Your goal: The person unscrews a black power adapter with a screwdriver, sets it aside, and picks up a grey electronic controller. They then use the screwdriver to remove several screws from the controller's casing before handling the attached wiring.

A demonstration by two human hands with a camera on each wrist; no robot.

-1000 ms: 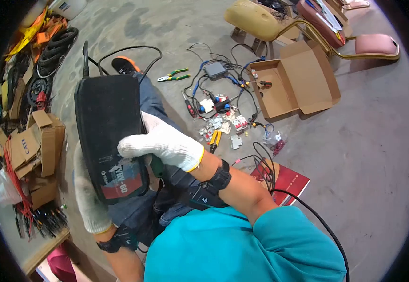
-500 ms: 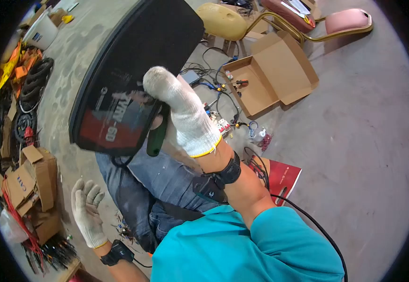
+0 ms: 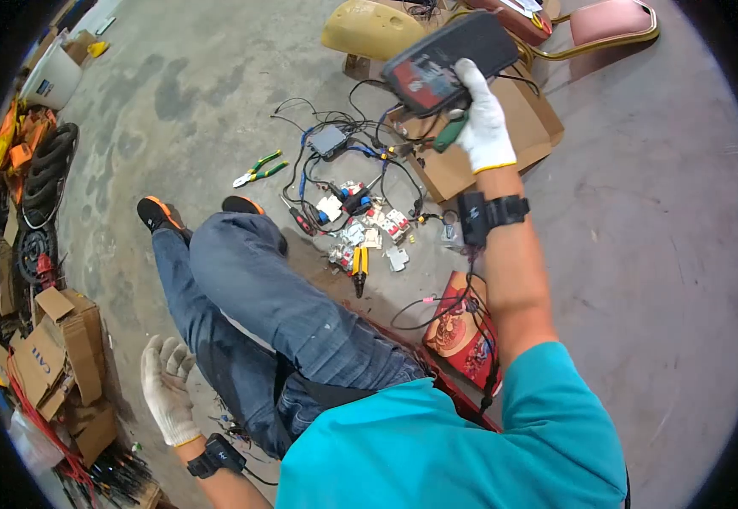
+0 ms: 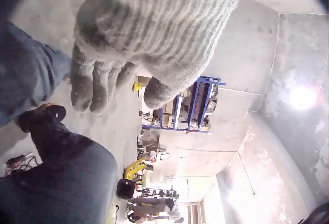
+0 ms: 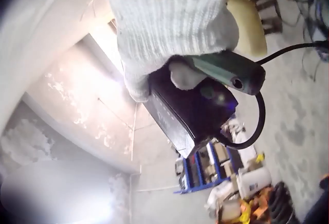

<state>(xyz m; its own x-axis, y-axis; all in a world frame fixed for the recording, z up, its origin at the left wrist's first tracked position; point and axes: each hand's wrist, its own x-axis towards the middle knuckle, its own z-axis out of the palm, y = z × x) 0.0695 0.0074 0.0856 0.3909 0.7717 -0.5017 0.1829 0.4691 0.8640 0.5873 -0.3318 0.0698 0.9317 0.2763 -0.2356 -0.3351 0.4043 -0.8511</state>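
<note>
My gloved right hand (image 3: 489, 127) is stretched out over the cardboard box (image 3: 441, 176) and grips a black, slab-shaped device (image 3: 449, 53) with a red label and lettering. Its thumb lies across the device's top face. In the right wrist view the curled fingers also close around a green handle (image 5: 226, 65) beside the black body, and a black cable (image 5: 261, 123) loops out from it. My gloved left hand (image 3: 168, 388) holds nothing beside my left leg, palm turned up, fingers relaxed.
Green-handled pliers (image 3: 260, 170), yellow wire strippers (image 3: 359, 270), a grey box (image 3: 329, 142) with cables and several switch parts lie on the floor. A red printed package (image 3: 462, 335) is by my right side. Chairs (image 3: 369, 30) stand at the back; cartons (image 3: 72, 331) are piled left.
The black device has moved from above my lap, where both hands were at it, forward and right to above the cardboard box. My left hand has let go and dropped to my left.
</note>
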